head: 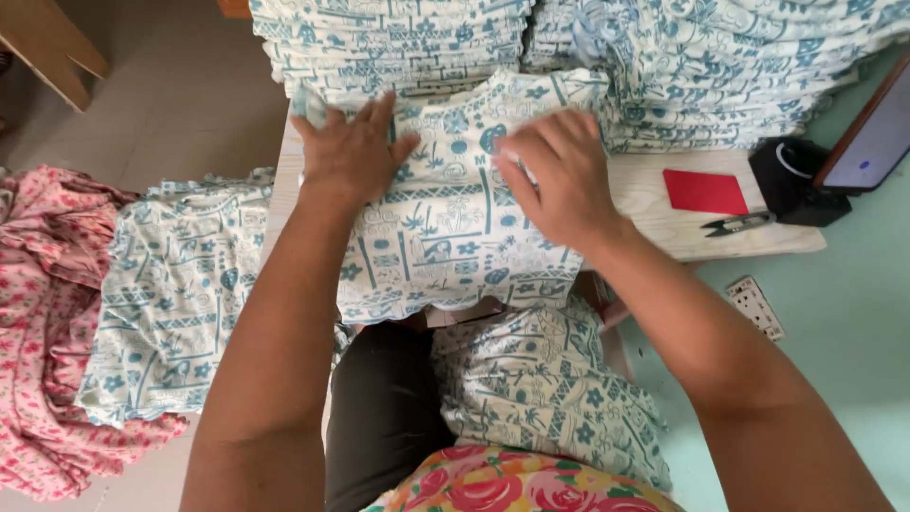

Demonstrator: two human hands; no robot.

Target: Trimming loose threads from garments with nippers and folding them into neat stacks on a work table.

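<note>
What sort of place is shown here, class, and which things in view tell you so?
Probably a small garment workshop or packing room. Tall stacks of folded printed shirts fill the wooden table, both hands press another shirt flat, and thread snips lie nearby.

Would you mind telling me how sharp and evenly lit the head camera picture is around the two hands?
Head view: soft, even daylight with no hard shadows; the right hand is smeared by motion blur at the fingers, the left hand is sharper; the printed garment under them reads clearly; the tilted screen shows faint glare.
</note>
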